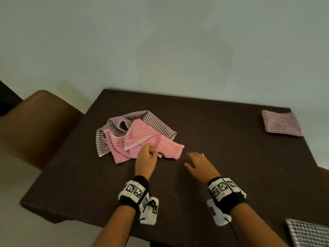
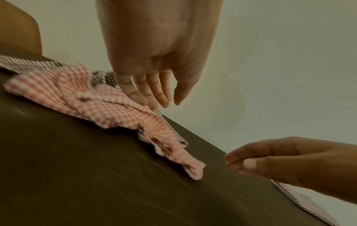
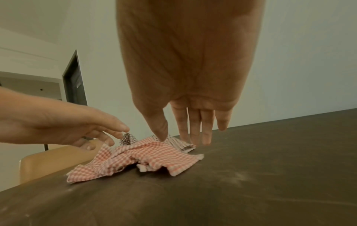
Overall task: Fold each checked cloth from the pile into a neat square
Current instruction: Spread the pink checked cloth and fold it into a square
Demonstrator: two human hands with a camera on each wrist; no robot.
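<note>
**A:** Pink-and-white checked cotton, thin and limp by the look of it. The pink checked cloth (image 1: 142, 145) lies rumpled on top of the pile, left of centre on the dark desk (image 1: 213, 132), with a brown checked cloth (image 1: 151, 120) crumpled beneath and behind it.

**B:** So it should weigh almost nothing and sag wherever it isn't held?

**A:** That's my guess. It won't slip or break, but it will drape and drag its neighbour along. I'd take it by a hemmed corner: the loose one pointing right (image 2: 195, 169) is free of the brown cloth.

**B:** What are the hands doing?

**A:** The left hand (image 1: 146, 157) is down at the near edge of the pink cloth, fingers (image 2: 142, 97) relaxed and touching the fabric; I see no pinch closed on it. The right hand (image 1: 199, 164) hovers just beside that right corner, fingers spread and loose, holding nothing (in the left wrist view its thumb and forefinger are near each other but grip nothing).

**B:** Anything in the way?

**A:** Mainly the brown cloth underneath, which could lift with it. A folded checked square (image 1: 282, 123) sits at the desk's far right corner and another folded cloth (image 1: 309, 232) at the near right, both well apart from the pile. A brown chair (image 1: 35, 125) stands off the left side.
</note>
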